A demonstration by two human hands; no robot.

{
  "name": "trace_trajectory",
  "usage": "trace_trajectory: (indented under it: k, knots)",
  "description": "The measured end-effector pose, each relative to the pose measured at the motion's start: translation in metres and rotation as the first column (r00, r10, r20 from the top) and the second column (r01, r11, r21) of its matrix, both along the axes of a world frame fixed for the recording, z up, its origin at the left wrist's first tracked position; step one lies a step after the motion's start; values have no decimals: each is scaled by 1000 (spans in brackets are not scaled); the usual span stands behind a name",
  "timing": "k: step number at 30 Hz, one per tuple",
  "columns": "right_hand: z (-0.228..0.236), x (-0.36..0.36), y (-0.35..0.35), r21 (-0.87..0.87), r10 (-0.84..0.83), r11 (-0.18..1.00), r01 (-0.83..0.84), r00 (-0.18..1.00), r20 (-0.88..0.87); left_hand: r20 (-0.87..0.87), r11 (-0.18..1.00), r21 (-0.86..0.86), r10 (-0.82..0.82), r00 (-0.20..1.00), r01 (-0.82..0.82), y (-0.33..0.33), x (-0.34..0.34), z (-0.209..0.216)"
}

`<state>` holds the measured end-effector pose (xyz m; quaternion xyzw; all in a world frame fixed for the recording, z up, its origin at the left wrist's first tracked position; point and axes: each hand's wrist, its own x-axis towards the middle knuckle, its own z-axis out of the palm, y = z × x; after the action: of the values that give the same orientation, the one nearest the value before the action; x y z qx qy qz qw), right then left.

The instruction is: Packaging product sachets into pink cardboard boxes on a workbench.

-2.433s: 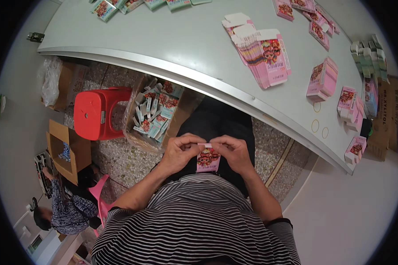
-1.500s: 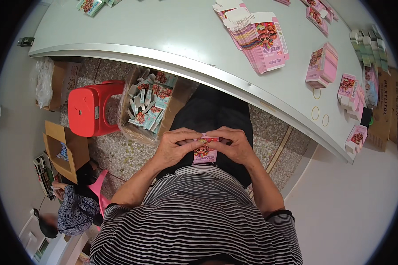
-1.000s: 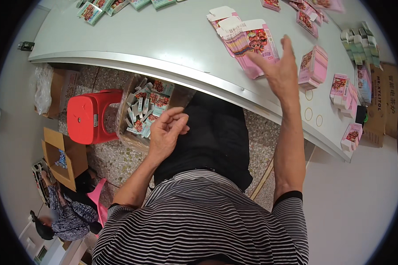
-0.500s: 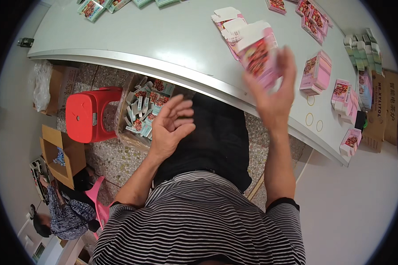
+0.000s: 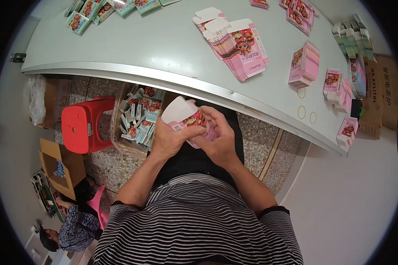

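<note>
Above my lap, in front of the table edge, both hands grip one pink carton (image 5: 193, 120) with a rounded white flap standing out at its upper left. My left hand (image 5: 166, 139) holds its left side, thumb laid across the printed front. On the right side, my right hand (image 5: 219, 139) closes round it, thumb pressed near the lower part. Whether the carton is flat or opened out is hard to see behind the fingers. On the table ahead lies a fanned stack of flat pink cartons (image 5: 252, 57), white flaps toward the far side.
Bundled pink cartons (image 5: 304, 66) and rubber bands (image 5: 301, 112) lie on the table's right; green cartons (image 5: 78, 23) at the far left. Below the table, a lined box (image 5: 139, 119) holds green cartons beside a red stool (image 5: 77, 126). Another person (image 5: 77, 227) sits at lower left.
My right hand has come back from the stack to my lap with a pink carton. My left hand, open and bare before, has closed on its other side.
</note>
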<state>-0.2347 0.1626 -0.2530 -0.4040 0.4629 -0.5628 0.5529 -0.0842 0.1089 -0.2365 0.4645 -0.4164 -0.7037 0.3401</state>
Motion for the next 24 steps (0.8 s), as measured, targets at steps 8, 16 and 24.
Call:
trace_trajectory:
  k: [8, 16, 24]
  knots:
    - [-14, 7, 4, 23, -173, 985, 172, 985, 26, -141, 982, 19, 187, 972, -187, 20, 6, -30]
    - [-38, 1, 15, 143, -174, 977, 155, 976, 130, -118, 988, -58, 139, 983, -146, 23, 3, -33]
    - [-32, 3, 14, 43, -123, 992, 118, 983, 139, -124, 991, -55, 112, 986, -120, 28, 15, -37]
